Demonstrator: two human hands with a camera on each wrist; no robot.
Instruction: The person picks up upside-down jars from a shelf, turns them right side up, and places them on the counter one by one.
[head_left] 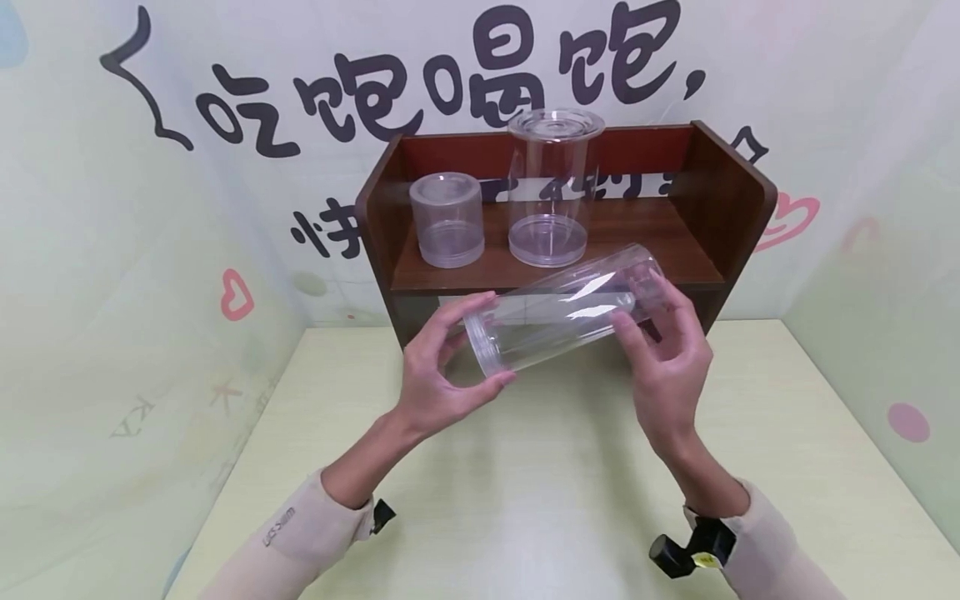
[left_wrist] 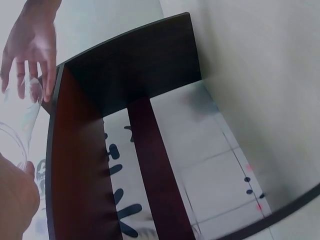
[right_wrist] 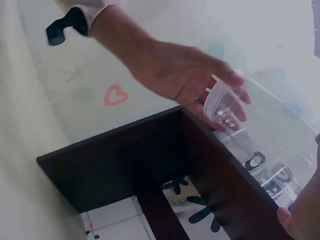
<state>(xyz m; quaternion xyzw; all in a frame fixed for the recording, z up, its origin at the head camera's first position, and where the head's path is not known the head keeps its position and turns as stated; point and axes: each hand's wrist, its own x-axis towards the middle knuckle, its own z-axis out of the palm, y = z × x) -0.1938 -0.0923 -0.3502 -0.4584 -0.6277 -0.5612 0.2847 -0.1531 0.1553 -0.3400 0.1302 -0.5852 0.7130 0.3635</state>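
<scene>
A tall clear plastic jar (head_left: 562, 312) is held tilted in front of the shelf, its ridged end low on the left and its other end raised to the right. My left hand (head_left: 442, 371) grips the ridged end between thumb and fingers, also visible in the right wrist view (right_wrist: 175, 70). The far end is gripped by my right hand (head_left: 667, 362), thumb on the near side. On the shelf behind stand a short clear jar (head_left: 447, 221) and a larger, taller clear jar (head_left: 555, 192), both upright with lids on top.
The dark brown wooden shelf (head_left: 652, 237) has raised side panels and stands at the back of the pale table (head_left: 517, 500). Behind it hangs a printed backdrop (head_left: 247, 192) with large black characters. Small black wrist cameras (head_left: 693, 550) sit at the sleeve cuffs.
</scene>
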